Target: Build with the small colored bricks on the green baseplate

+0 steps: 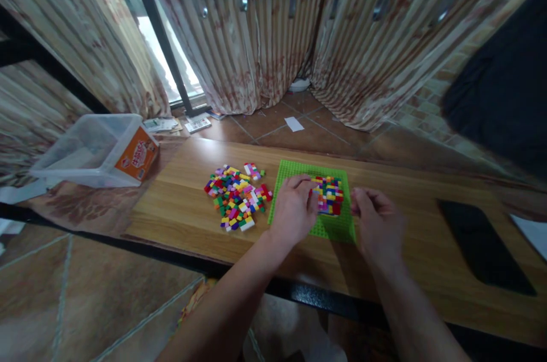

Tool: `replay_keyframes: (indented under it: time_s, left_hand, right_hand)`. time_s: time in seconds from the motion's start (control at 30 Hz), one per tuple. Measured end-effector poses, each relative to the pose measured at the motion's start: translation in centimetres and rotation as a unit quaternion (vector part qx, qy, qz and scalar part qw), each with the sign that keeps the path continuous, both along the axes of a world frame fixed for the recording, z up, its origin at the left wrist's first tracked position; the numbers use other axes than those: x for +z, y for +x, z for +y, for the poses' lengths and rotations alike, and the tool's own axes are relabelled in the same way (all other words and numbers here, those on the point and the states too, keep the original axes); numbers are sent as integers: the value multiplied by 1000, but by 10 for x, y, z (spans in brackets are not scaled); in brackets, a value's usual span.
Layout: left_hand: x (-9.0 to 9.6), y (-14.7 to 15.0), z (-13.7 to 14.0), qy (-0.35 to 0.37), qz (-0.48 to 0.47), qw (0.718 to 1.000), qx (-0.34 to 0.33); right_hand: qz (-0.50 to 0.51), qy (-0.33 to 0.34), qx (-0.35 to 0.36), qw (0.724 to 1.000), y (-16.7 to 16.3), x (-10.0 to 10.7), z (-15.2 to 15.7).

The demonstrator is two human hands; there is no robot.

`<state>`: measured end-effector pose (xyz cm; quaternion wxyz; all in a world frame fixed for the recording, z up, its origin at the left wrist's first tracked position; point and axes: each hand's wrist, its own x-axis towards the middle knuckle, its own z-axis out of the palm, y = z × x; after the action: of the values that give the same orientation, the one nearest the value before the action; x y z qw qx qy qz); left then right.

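Note:
A green studded baseplate (333, 230) lies on the wooden table, bearing a block of multicoloured toy bricks (330, 194) set close together. My left hand (294, 208) reaches over the plate's left half. Its thumb and forefinger are apart at the left side of the built bricks, which they partly cover. Beside the plate's right edge, my right hand (378, 219) is closed in a pinch, slightly blurred. A small reddish patch shows at its fingertips, too unclear to name. Left of the plate, a loose pile of toy bricks (235, 196) in many colours is spread out.
A clear plastic bin (89, 171) with an orange label stands beyond the table's left end. A flat black object (482, 245) lies on the table to the right, near a white sheet (532, 234). Striped curtains (256, 37) hang behind, and a dark shape (504, 82) fills the upper right.

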<state>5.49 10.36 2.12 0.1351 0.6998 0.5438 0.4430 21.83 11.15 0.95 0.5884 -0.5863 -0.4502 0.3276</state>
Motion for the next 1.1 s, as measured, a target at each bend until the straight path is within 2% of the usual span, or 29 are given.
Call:
replay_keyframes:
  time_s: [0.07,0.17,0.27,0.37,0.5,0.7,0.83,0.93,1.03,1.1]
  left_hand:
    - [5,-12,5,4,-13,999,30]
    - [12,-35,13,18,-39,996,73]
    - [17,-63,22,32,-92,987,126]
    - [22,-88,27,28,-217,956,197]
    - [30,-107,25,-31,-355,908,220]
    - [34,-106,20,-39,-386,898,206]
    - [34,-105,20,-39,-389,898,201]
    - [34,-104,18,-45,-391,899,192]
    - [32,-102,18,-48,-390,902,179]
    - [30,-99,18,-57,-389,905,164]
  right_hand:
    - [-55,11,-9,998,-9,6,-9]
    - [-132,53,84,986,-30,10,-27]
    - [-213,93,227,946,-54,7,-44]
    - [-276,120,319,899,-79,-1,-55]
    - [-329,147,368,857,-107,-9,-58]
    - [-407,139,382,818,-131,-12,-55]
    - [-436,115,365,814,-137,-14,-55]
    - [-418,115,367,823,-137,-15,-56]
    - [-360,122,371,847,-132,-11,-56]
    - [-290,120,363,877,-127,-5,-55]
